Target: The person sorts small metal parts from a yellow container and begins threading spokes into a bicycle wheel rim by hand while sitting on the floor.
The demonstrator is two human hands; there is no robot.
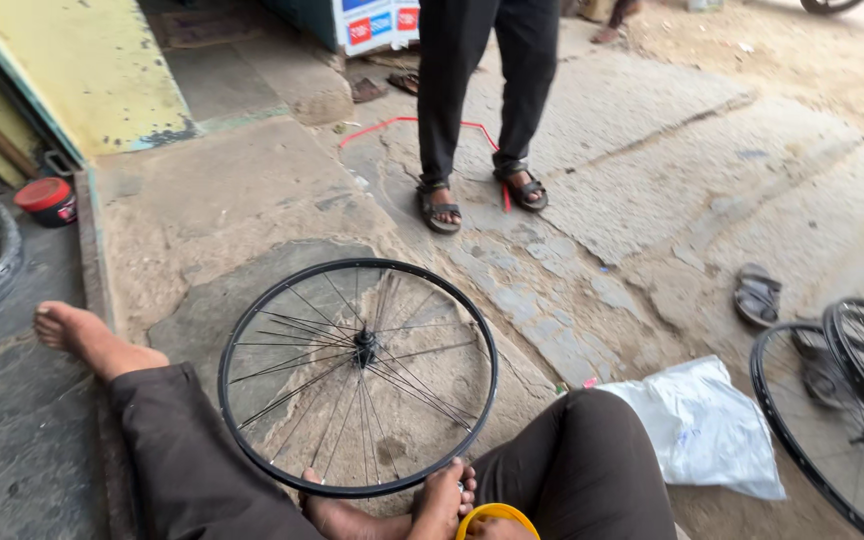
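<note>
A black spoked bicycle wheel rim (252, 330) without a tyre lies flat on the stone ground between my legs, its hub (364, 347) at the middle. My left hand (440, 497) reaches in from the bottom edge and rests on the rim's near edge, fingers curled against it. A yellow ring-shaped object (497, 514) shows at the very bottom. Only a sliver of my right hand (484, 530) is visible under it, and its grip is hidden. My left leg stretches out to the left, and my right knee is bent beside the rim.
Another person in black trousers and sandals (482, 190) stands just beyond the wheel. A white plastic bag (707, 430) lies at my right knee. Two more rims (842, 400) and a loose sandal (757, 295) lie at right, a red-lidded tin (45, 198) at left.
</note>
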